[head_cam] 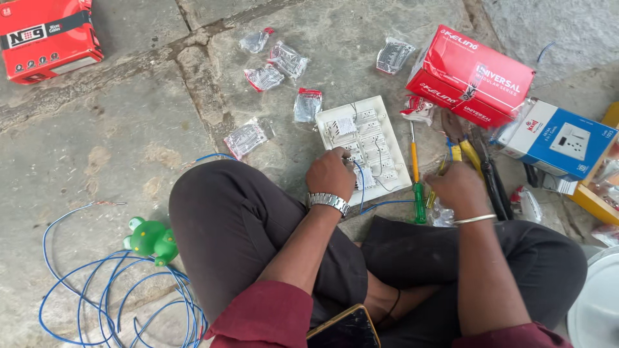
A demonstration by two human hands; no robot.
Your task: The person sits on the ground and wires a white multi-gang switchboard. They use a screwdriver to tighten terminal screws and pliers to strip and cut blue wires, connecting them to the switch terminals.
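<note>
The left hand [330, 173] presses closed fingers on the white plastic switch plate [362, 149], steadying its blue wire [362, 193], while the right hand [459, 187] curls over yellow-handled tools [465, 153]; its grip is hidden.

left hand [329, 173] on lower edge of white switch plate [363, 148], by a blue wire [374, 206] | right hand [458, 188] over tools beside yellow-green screwdriver [416, 183] | red box [470, 75] behind | blue wire coil [116, 296] on stone floor [116, 129]

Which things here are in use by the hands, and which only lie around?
In use: left hand on white switch plate with blue wire; right hand at the hand tools.

Lying about: red boxes, small plastic packets, green holder, blue wire coil.
</note>
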